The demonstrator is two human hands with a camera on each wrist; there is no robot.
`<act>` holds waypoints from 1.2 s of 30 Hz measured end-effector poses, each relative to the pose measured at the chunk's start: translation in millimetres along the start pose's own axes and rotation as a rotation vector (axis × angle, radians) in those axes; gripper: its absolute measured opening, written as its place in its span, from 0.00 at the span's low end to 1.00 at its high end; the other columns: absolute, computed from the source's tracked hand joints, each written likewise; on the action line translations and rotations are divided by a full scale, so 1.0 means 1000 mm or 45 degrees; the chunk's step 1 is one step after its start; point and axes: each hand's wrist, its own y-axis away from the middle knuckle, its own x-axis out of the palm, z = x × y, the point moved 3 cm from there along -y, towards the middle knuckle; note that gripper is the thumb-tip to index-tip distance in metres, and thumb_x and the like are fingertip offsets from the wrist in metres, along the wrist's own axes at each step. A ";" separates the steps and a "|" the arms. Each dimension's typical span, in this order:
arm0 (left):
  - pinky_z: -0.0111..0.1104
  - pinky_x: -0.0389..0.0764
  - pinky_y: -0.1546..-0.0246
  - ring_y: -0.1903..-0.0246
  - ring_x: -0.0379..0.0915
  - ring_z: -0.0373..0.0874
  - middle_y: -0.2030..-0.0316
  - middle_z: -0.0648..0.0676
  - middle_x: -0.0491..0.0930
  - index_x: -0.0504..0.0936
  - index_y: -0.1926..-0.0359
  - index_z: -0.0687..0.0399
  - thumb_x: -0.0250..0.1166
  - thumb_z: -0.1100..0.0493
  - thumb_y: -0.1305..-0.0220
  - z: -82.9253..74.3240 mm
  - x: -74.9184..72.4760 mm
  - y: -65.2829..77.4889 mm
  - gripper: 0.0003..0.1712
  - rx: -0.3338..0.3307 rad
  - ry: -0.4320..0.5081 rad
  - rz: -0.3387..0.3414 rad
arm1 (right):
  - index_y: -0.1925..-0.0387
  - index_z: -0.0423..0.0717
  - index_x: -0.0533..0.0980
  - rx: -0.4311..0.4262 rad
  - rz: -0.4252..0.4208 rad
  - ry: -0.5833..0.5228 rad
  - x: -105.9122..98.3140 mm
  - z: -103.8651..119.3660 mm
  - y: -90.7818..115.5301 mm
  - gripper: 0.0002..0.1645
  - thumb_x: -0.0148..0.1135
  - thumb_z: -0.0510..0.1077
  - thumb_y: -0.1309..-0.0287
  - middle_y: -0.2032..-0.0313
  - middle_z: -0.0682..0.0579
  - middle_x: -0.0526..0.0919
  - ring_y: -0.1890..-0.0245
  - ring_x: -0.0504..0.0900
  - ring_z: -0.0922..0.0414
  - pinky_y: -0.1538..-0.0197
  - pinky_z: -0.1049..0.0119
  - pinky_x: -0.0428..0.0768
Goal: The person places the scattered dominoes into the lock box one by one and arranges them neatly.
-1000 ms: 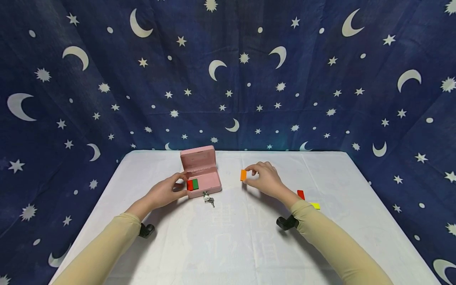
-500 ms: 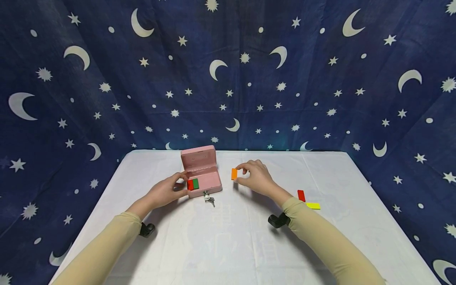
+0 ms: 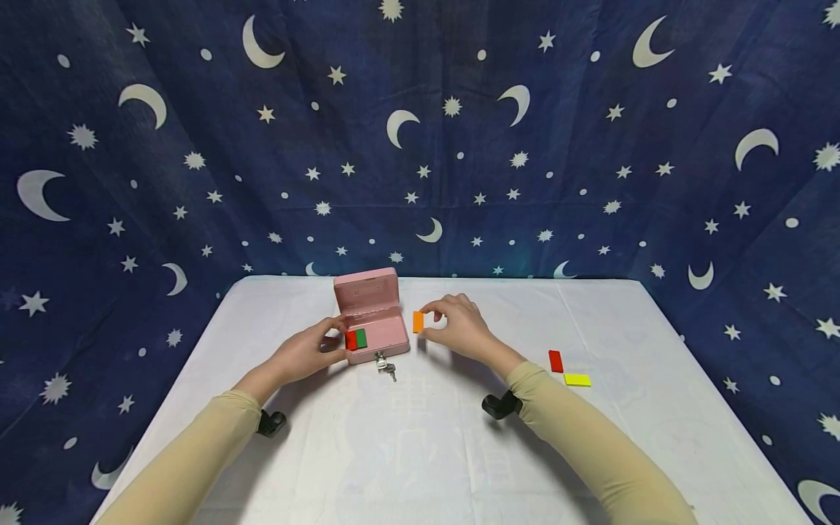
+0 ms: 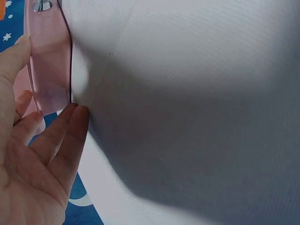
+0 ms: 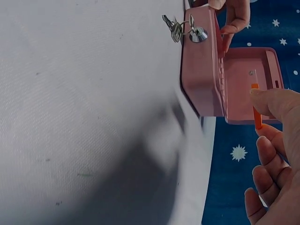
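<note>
A pink metal cash box [image 3: 399, 352] stands with its lid raised on the left half of the table. My left hand [image 3: 303, 355] grips its left end, thumb at the front edge and fingers at the back; the left wrist view shows the thumb on the box wall [image 4: 50, 70]. Inside, a red block [image 3: 351, 341] and a green block [image 3: 361, 338] lie side by side at the left end. Just right of the box, my right hand [image 3: 459, 328] pinches a thin orange block [image 3: 418, 322] upright between thumb and fingertip. In the right wrist view, the orange block [image 5: 257, 115] overlaps the open lid.
Keys [image 3: 391, 370] hang from the lock on the box front. Another red block [image 3: 555, 361] and a yellow block [image 3: 577, 380] lie on the white tablecloth [image 3: 420, 452] to the right. A dark blue star-and-moon curtain [image 3: 433, 182] surrounds the table.
My right hand has moved left with the orange block, up close to the box. The red and yellow blocks on the right are now fully uncovered. My left hand stays put.
</note>
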 end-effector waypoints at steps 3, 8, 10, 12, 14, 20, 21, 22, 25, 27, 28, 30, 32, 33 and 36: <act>0.53 0.74 0.39 0.41 0.78 0.51 0.25 0.51 0.62 0.73 0.42 0.47 0.71 0.37 0.38 -0.001 0.000 0.000 0.31 0.007 0.004 0.000 | 0.48 0.57 0.84 -0.014 -0.005 0.000 0.002 0.002 -0.002 0.25 0.74 0.56 0.48 0.68 0.62 0.75 0.59 0.69 0.56 0.52 0.58 0.67; 0.53 0.74 0.39 0.41 0.78 0.51 0.25 0.52 0.62 0.73 0.41 0.47 0.71 0.37 0.38 0.000 0.000 0.000 0.32 0.009 0.002 -0.002 | 0.48 0.58 0.84 -0.023 0.002 -0.005 0.006 0.006 -0.005 0.24 0.74 0.55 0.48 0.68 0.61 0.75 0.59 0.69 0.56 0.53 0.59 0.67; 0.53 0.74 0.39 0.41 0.78 0.51 0.25 0.51 0.62 0.73 0.41 0.46 0.71 0.37 0.38 0.000 0.000 0.000 0.32 0.008 -0.001 -0.004 | 0.48 0.58 0.84 -0.018 0.012 -0.003 0.007 0.007 -0.007 0.23 0.73 0.55 0.48 0.68 0.60 0.76 0.59 0.68 0.56 0.53 0.59 0.67; 0.53 0.74 0.40 0.41 0.78 0.52 0.25 0.53 0.62 0.73 0.41 0.47 0.70 0.37 0.38 0.000 0.000 0.000 0.32 0.021 -0.011 -0.004 | 0.48 0.58 0.84 -0.016 0.023 -0.004 0.009 0.009 -0.008 0.24 0.73 0.55 0.48 0.67 0.59 0.77 0.58 0.68 0.56 0.53 0.59 0.67; 0.53 0.74 0.40 0.41 0.78 0.52 0.25 0.53 0.62 0.73 0.41 0.48 0.70 0.37 0.38 0.000 0.000 0.001 0.32 0.016 -0.010 -0.005 | 0.48 0.58 0.84 -0.015 0.032 -0.007 0.011 0.010 -0.010 0.24 0.74 0.56 0.48 0.67 0.58 0.77 0.58 0.68 0.56 0.52 0.59 0.66; 0.54 0.74 0.39 0.41 0.78 0.53 0.25 0.54 0.62 0.73 0.41 0.48 0.70 0.38 0.38 -0.001 -0.001 0.002 0.32 0.011 0.003 0.001 | 0.47 0.58 0.84 -0.007 0.050 -0.002 0.015 0.014 -0.014 0.25 0.74 0.57 0.47 0.68 0.60 0.76 0.58 0.68 0.56 0.53 0.59 0.67; 0.54 0.74 0.40 0.41 0.78 0.53 0.25 0.54 0.62 0.73 0.41 0.48 0.70 0.38 0.37 -0.001 -0.001 0.002 0.32 0.012 0.003 0.001 | 0.47 0.58 0.84 -0.006 0.052 -0.002 0.015 0.015 -0.015 0.25 0.74 0.58 0.47 0.68 0.61 0.76 0.59 0.68 0.56 0.53 0.59 0.67; 0.54 0.74 0.40 0.41 0.78 0.53 0.25 0.54 0.63 0.73 0.41 0.48 0.70 0.38 0.37 0.000 -0.001 0.001 0.32 0.014 0.003 0.001 | 0.47 0.58 0.84 -0.005 0.055 -0.001 0.016 0.015 -0.016 0.25 0.74 0.58 0.47 0.68 0.61 0.76 0.59 0.68 0.56 0.53 0.58 0.67; 0.54 0.74 0.40 0.41 0.78 0.53 0.25 0.54 0.63 0.73 0.42 0.48 0.70 0.38 0.37 -0.001 -0.001 0.001 0.31 0.019 0.003 0.001 | 0.47 0.59 0.84 -0.001 0.064 -0.001 0.019 0.016 -0.018 0.25 0.74 0.58 0.47 0.67 0.60 0.76 0.59 0.68 0.56 0.53 0.58 0.66; 0.54 0.74 0.40 0.41 0.79 0.53 0.25 0.54 0.63 0.73 0.42 0.48 0.71 0.39 0.37 -0.002 -0.001 0.001 0.31 0.020 0.009 -0.001 | 0.47 0.59 0.84 0.003 0.072 0.002 0.021 0.017 -0.020 0.26 0.75 0.59 0.47 0.67 0.59 0.76 0.59 0.68 0.56 0.53 0.58 0.66; 0.54 0.74 0.40 0.41 0.79 0.53 0.25 0.54 0.63 0.73 0.42 0.48 0.71 0.39 0.37 -0.002 -0.001 0.001 0.31 0.021 0.011 -0.001 | 0.47 0.59 0.84 0.003 0.076 0.004 0.022 0.018 -0.021 0.26 0.75 0.59 0.47 0.67 0.59 0.77 0.59 0.68 0.56 0.53 0.58 0.66; 0.54 0.74 0.40 0.41 0.79 0.53 0.25 0.54 0.63 0.73 0.42 0.48 0.71 0.39 0.37 -0.002 -0.001 0.001 0.30 0.022 0.014 -0.001 | 0.46 0.59 0.84 0.000 0.083 0.003 0.024 0.019 -0.022 0.26 0.75 0.59 0.47 0.67 0.58 0.78 0.58 0.68 0.56 0.54 0.58 0.66; 0.54 0.75 0.40 0.41 0.79 0.53 0.25 0.54 0.63 0.73 0.42 0.48 0.71 0.39 0.37 -0.001 -0.001 0.001 0.30 0.020 0.015 -0.001 | 0.46 0.59 0.84 -0.005 0.083 0.001 0.025 0.020 -0.023 0.26 0.75 0.59 0.47 0.67 0.57 0.78 0.58 0.68 0.56 0.54 0.58 0.66; 0.54 0.75 0.40 0.41 0.79 0.53 0.25 0.54 0.63 0.73 0.42 0.48 0.71 0.39 0.37 -0.001 0.000 0.001 0.30 0.019 0.014 -0.002 | 0.46 0.59 0.84 -0.008 0.082 0.001 0.025 0.020 -0.024 0.26 0.75 0.59 0.47 0.67 0.57 0.78 0.59 0.68 0.56 0.54 0.58 0.66; 0.54 0.75 0.40 0.41 0.79 0.53 0.25 0.54 0.63 0.73 0.42 0.48 0.71 0.39 0.37 -0.001 -0.001 0.001 0.30 0.014 0.012 -0.001 | 0.47 0.60 0.84 -0.016 0.076 0.000 0.027 0.021 -0.025 0.25 0.74 0.58 0.47 0.67 0.57 0.78 0.59 0.68 0.56 0.55 0.58 0.66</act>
